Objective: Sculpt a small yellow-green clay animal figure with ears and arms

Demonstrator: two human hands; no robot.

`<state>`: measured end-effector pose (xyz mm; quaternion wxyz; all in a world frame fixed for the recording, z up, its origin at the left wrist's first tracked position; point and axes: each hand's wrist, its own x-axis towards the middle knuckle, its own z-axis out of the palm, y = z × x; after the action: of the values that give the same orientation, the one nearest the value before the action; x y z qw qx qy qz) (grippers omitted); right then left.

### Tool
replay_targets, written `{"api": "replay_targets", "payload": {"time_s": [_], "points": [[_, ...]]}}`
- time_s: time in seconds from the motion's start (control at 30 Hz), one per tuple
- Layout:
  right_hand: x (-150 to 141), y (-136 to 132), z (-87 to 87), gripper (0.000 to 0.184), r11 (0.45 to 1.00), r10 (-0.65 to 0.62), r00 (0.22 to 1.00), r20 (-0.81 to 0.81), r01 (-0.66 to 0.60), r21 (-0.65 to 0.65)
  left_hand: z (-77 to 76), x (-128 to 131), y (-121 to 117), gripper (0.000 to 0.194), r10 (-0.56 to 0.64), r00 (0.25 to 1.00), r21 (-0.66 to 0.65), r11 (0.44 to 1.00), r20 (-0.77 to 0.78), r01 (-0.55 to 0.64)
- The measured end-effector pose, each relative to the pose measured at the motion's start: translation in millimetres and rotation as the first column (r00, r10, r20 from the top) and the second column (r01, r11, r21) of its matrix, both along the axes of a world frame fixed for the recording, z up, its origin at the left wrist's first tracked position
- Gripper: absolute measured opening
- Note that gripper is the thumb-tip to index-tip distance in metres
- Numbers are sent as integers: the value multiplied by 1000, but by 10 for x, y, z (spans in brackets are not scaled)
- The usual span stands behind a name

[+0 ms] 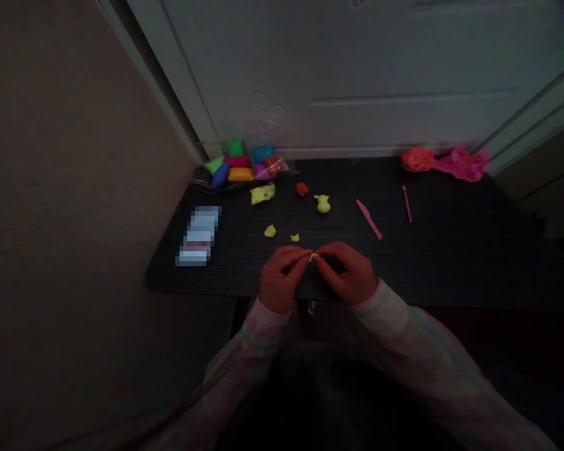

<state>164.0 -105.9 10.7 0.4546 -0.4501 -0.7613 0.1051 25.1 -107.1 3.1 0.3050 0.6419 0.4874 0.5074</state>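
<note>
Between my fingertips, over the front of the dark table [451, 263], is a thin curved strip of yellow modelling clay [314, 257]. My left hand [281, 275] pinches it from one side, and my right hand [350, 272] pinches it from the other. Just beyond lie a small yellow clay scrap [294, 238] and a larger yellow clay lump [270, 231]. Farther back stands a yellow clay figure [323, 204] with a rounded body and small projections on top. A red-orange clay lump [301, 189] rests to its left.
An opened yellow clay packet [262, 194] lies near a clear bag of several coloured clay packets [239, 174]. A pixelated rectangle [200, 237] is at left. A pink plastic knife [369, 219], a thin pink tool [407, 203] and crumpled pink-orange flowers [463, 164] are at right. A door [380, 69] borders the back.
</note>
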Motion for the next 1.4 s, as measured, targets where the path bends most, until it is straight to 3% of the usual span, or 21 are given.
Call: {"api": "replay_targets", "payload": {"time_s": [0.37, 0.77, 0.97, 1.07, 1.2, 1.4], "points": [[-28, 6, -1, 4, 1000, 2, 1000, 1, -2, 7, 46, -13, 25, 10, -29, 993, -112, 993, 115, 42], [-48, 5, 3, 4, 999, -4, 998, -62, 5, 32, 6, -44, 28, 15, -100, 976, -117, 985, 194, 124], [-44, -69, 104, 6, 999, 44, 992, -121, -44, 2, -55, -14, -18, 13, -128, 894, -155, 965, 430, 213], [-30, -191, 248, 11, 996, 83, 982, -168, -88, -19, 42, 13, -127, 14, -150, 843, -170, 947, 517, 272], [4, -372, 458, 22, 982, 180, 952, -249, -188, -8, 280, 19, -292, 9, -211, 795, -136, 929, 568, 344], [45, -521, 649, 29, 963, 267, 927, -262, -264, 47, 511, 4, -440, 12, -380, 689, 41, 890, 617, 454]]}}
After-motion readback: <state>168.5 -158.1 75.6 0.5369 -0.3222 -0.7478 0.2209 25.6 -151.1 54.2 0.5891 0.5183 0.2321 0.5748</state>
